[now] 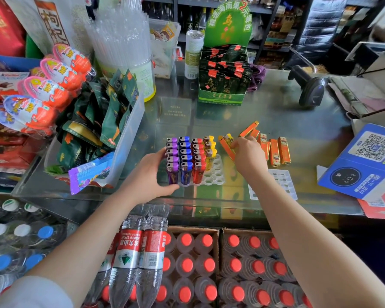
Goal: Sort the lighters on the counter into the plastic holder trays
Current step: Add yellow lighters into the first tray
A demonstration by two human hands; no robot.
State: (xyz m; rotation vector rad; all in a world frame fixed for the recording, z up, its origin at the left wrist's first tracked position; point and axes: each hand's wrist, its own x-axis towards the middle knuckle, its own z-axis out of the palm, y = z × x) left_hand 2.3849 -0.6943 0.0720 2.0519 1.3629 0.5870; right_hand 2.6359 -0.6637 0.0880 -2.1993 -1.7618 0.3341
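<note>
Two bare hands work over the glass table in the head view. At its middle stands the clear plastic holder tray, which serves as the landmark here. Upright in it are four rows of lighters: purple lighters along its left side, then blue lighters, red lighters and yellow lighters toward its right. The near-right sockets of the tray show open holes.

Left hand is at the tray's left near corner, its grip curled round that edge, with the thumb along the front base and the fingers against the purple row.

Right hand is just right of the tray, its grip pinched on a single yellow lighter held close to the tray's far-right corner. Under and beside this hand, right of the tray, lie orange boxed lighters, some flat side by side, some tilted across each other. Nearer than those, right of the tray, lies a second clear tray, flat on the table.

Far right of the tray sits a black barcode scanner; behind the tray stands a green display box of packets.
</note>
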